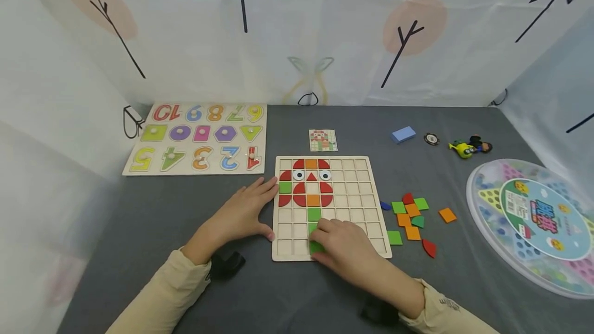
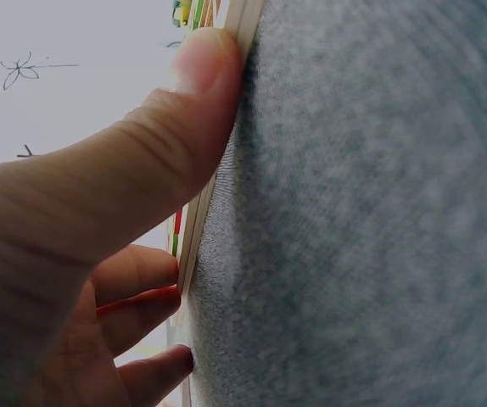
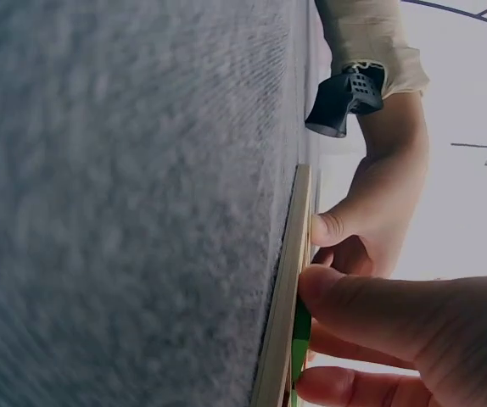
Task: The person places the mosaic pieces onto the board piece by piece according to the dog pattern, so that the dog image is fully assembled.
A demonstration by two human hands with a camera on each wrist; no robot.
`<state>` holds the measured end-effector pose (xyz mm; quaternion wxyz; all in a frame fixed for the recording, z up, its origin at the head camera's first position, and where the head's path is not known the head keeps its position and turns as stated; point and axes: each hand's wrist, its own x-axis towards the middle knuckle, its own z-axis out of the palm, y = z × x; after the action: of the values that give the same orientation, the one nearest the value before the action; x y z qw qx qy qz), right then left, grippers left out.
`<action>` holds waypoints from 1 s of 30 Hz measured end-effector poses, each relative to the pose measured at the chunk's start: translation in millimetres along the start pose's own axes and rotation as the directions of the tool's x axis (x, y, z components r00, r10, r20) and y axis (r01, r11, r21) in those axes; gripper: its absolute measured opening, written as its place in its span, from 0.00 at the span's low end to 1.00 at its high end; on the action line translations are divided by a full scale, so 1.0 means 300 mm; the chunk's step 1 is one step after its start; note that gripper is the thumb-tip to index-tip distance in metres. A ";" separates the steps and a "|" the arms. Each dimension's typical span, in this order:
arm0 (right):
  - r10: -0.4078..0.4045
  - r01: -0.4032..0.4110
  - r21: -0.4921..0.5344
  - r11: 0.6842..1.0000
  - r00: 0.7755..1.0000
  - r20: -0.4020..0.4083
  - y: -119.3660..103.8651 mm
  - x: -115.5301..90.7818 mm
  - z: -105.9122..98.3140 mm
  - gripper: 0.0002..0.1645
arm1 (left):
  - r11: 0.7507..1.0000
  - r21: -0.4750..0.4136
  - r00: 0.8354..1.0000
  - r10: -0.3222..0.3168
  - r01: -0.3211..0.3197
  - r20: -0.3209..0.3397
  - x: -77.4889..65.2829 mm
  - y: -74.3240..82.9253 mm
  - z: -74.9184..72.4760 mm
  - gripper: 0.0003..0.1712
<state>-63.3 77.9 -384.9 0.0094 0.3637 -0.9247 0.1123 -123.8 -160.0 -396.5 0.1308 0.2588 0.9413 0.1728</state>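
The right hand (image 1: 345,244) pinches a green tile (image 1: 316,247) between thumb and fingers, over the lowest row of the wooden grid board (image 1: 290,249); whether the tile is seated, one cannot tell. If it enters at an angle, it may not lie flat in its cell. The left hand (image 1: 243,210) has its fingers spread, thumb and fingertips touching the board's left edge. Should this support be too light, a sideways push could slide the board over the grey cloth (image 1: 260,293) towards the loose pieces (image 1: 412,210), and disturb them.
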 end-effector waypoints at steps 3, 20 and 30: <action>0.001 -0.001 0.010 1.000 1.000 0.001 0.001 0.004 0.004 0.13 | 1.000 -0.001 1.000 -0.014 0.014 0.002 -0.001 -0.004 0.001 0.61; 0.090 -0.090 -0.017 0.996 0.996 -0.003 0.102 -0.006 -0.131 0.20 | 1.000 0.001 1.000 -0.011 0.011 -0.009 -0.017 -0.023 0.000 0.61; 0.302 -0.299 -0.041 0.953 0.951 0.062 0.285 -0.153 -0.233 0.21 | 1.000 0.002 1.000 0.007 -0.007 -0.004 0.003 -0.014 0.011 0.61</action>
<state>-91.7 184.3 -338.5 -0.0334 0.2221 -0.9707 0.0855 -125.3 -162.1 -401.1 0.1278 0.2620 0.9408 0.1729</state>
